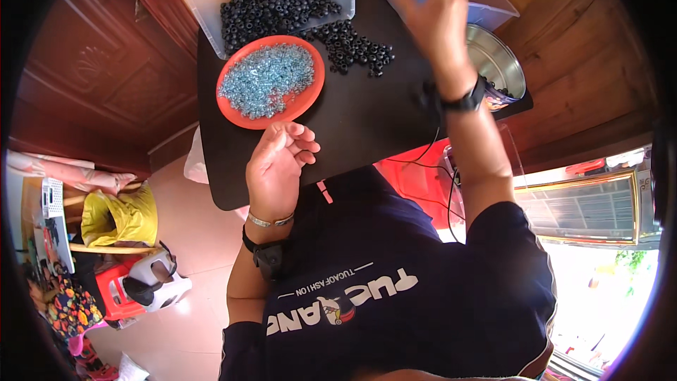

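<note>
Orange plate rim (319, 74) near left fingers (305, 145)

Half-curled left hand (276, 169) near 1 red plate (305, 103) of blue beads (264, 76), right hand (436, 17) (blurred) aloft.

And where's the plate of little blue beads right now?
In the head view, the orange-red plate sits left of centre on the dark table, just beyond the left hand and on the near side of the black beads.
</note>
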Demonstrator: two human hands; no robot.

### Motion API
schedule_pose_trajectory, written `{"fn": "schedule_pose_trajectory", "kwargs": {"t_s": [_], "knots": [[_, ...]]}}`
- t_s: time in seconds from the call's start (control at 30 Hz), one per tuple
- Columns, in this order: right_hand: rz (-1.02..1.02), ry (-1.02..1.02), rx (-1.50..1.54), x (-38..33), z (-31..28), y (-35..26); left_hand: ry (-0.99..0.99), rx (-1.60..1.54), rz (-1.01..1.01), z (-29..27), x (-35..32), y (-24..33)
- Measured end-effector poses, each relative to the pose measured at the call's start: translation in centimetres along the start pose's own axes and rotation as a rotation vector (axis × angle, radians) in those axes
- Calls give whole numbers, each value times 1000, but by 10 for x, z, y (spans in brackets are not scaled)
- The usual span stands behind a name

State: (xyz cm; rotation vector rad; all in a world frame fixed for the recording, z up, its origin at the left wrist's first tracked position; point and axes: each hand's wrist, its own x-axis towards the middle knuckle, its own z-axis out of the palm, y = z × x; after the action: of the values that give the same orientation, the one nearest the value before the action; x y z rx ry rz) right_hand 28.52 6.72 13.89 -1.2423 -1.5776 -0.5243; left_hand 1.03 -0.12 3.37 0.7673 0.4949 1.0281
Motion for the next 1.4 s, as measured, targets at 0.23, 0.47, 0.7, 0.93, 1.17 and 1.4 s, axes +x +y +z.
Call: {"fn": "schedule_pose_trajectory", "kwargs": {"t_s": [0.23, 0.47, 0.7, 0.93, 1.17, 1.4], "knots": [[18, -9, -6, 3, 11, 47, 26, -16, -6, -6, 1, -1], [75, -757, 4, -50, 33, 45, 45, -29, -15, -14, 0, -1], [-14, -836, -302, -70, 49, 39, 56, -46, -26, -13, 1, -3], [-9, -829, -247, -65, 47, 34, 51, -26, -21, -14, 3, -2], [556, -906, 1108, -65, 30, -26, 17, -14, -4, -8, 12, -2], [572, -860, 1378, -93, 44, -64, -37, -63, -20, -3, 21, -3]]}}
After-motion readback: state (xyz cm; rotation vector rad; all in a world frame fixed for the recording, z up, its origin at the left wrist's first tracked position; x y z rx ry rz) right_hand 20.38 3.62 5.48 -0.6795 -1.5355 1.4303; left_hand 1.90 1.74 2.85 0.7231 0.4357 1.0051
